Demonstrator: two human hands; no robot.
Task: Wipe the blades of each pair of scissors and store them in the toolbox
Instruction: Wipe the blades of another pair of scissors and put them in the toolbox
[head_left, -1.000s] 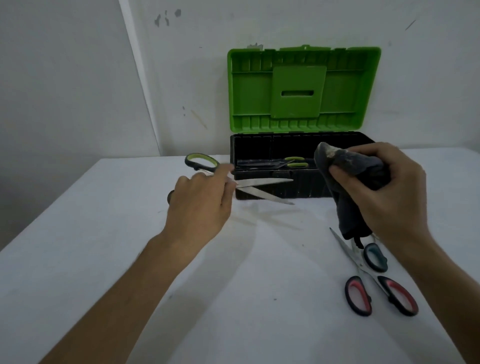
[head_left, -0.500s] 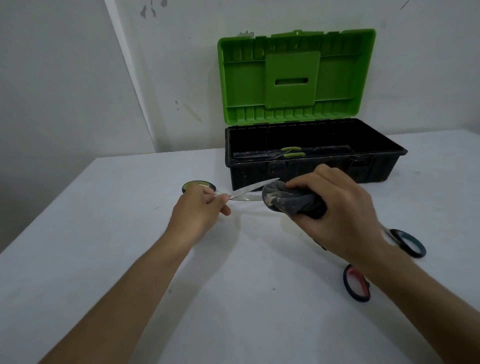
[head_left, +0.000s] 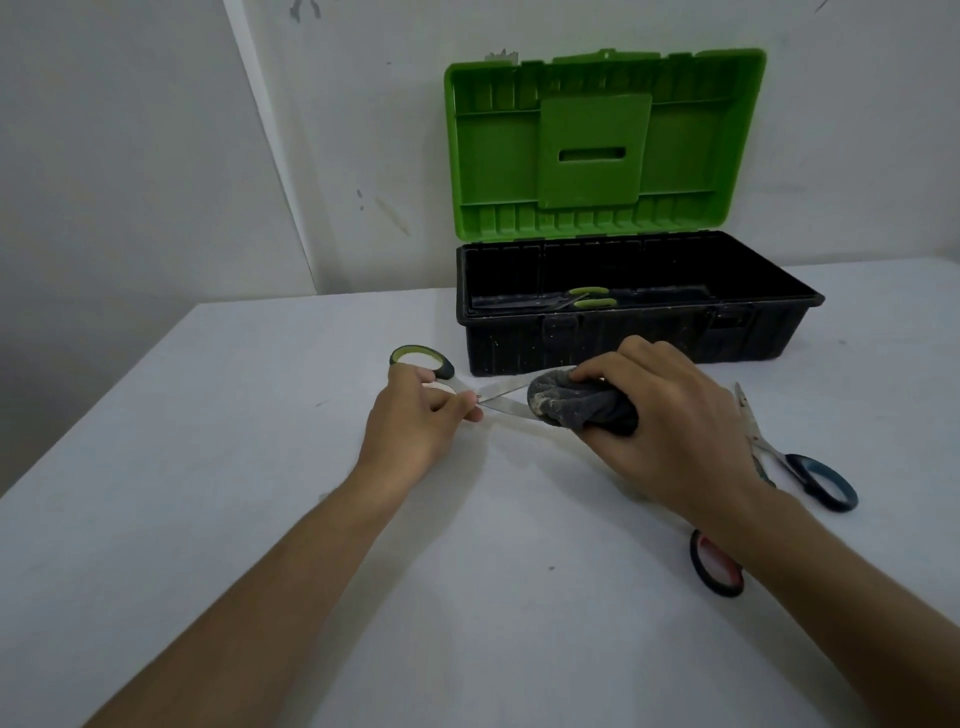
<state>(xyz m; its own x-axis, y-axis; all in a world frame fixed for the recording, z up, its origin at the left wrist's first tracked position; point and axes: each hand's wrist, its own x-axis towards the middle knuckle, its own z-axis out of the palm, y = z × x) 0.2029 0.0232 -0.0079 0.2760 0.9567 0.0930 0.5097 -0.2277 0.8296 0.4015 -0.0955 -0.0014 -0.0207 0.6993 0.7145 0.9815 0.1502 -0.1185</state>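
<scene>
My left hand (head_left: 415, 423) grips the green-handled scissors (head_left: 498, 397) near the pivot, with the blades spread apart and pointing right. My right hand (head_left: 670, 431) holds a dark grey cloth (head_left: 576, 408) bunched over the lower blade. The black toolbox (head_left: 623, 343) stands just behind with its green lid (head_left: 602, 140) raised; another green-handled pair (head_left: 587, 299) lies inside. Blue-handled scissors (head_left: 815, 478) and a red-handled pair (head_left: 717, 566) lie on the table to the right, partly hidden by my right forearm.
The white table (head_left: 260, 519) reaches a wall at the back and drops off along its left edge. The toolbox lid leans against the wall.
The right hand came down from in front of the toolbox and pressed the cloth onto the blade. The left hand lowered the scissors towards the table. The view has tilted slightly.
</scene>
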